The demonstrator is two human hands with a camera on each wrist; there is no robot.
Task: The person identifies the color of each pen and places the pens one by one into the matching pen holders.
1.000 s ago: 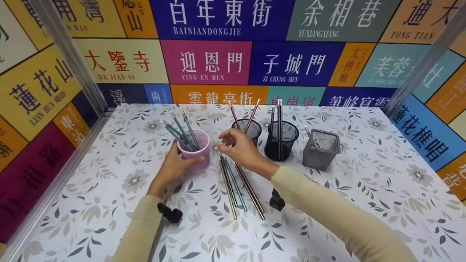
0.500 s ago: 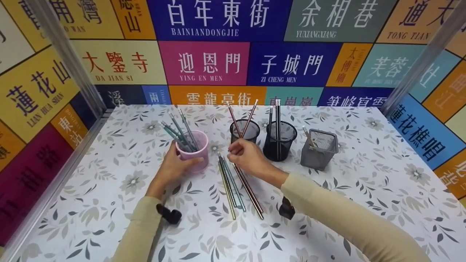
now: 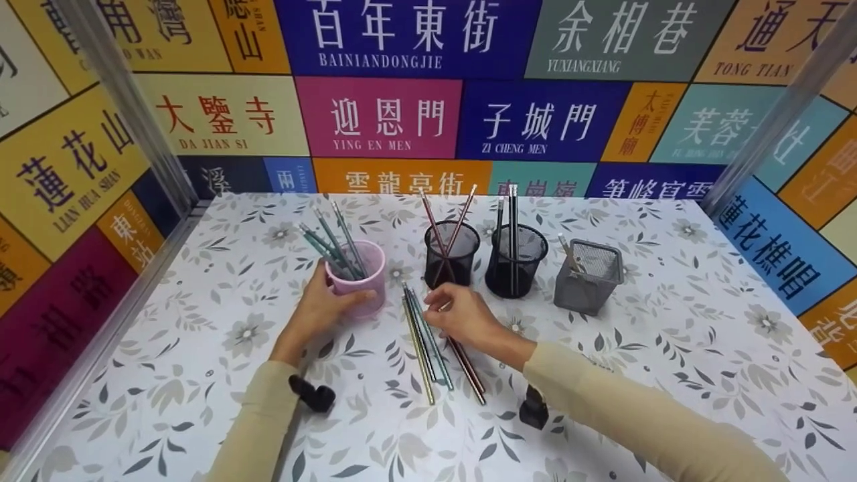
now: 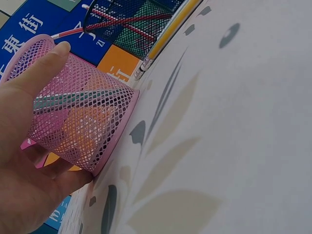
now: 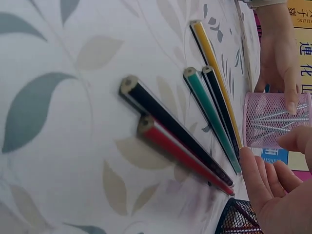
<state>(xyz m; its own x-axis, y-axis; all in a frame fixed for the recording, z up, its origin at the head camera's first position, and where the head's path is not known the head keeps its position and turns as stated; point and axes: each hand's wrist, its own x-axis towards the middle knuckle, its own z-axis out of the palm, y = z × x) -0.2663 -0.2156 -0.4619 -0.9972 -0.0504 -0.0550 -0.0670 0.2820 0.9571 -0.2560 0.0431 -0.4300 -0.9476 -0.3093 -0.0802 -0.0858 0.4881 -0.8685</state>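
Note:
My left hand (image 3: pixel 318 311) grips a pink mesh pencil cup (image 3: pixel 373 271) around its side, thumb across the front. Several green pencils (image 3: pixel 335 244) lean out of it, eraser ends up. Over the table, my right hand (image 3: pixel 463 318) hangs above loose pencils, fingers bent, with a gap between thumb and forefinger and nothing held. In the right wrist view these show as a yellow pencil (image 5: pixel 209 51), a green pencil (image 5: pixel 207 112), two black pencils (image 5: pixel 168 124) and a red pencil (image 5: pixel 178 151). Their eraser ends point toward the cups.
Behind my right hand stands a black mesh cup (image 3: pixel 465 268) with two red pencils. Right of it is another black mesh cup (image 3: pixel 529 276) with black pencils, then a grey square mesh holder (image 3: pixel 584 296) holding a pencil or so. Printed panels (image 3: pixel 381 117) wall the table's back.
My right hand has moved right from beside the pink cup, then down toward me, over the upper part of the loose pencils. The left hand keeps its grip on the pink cup.

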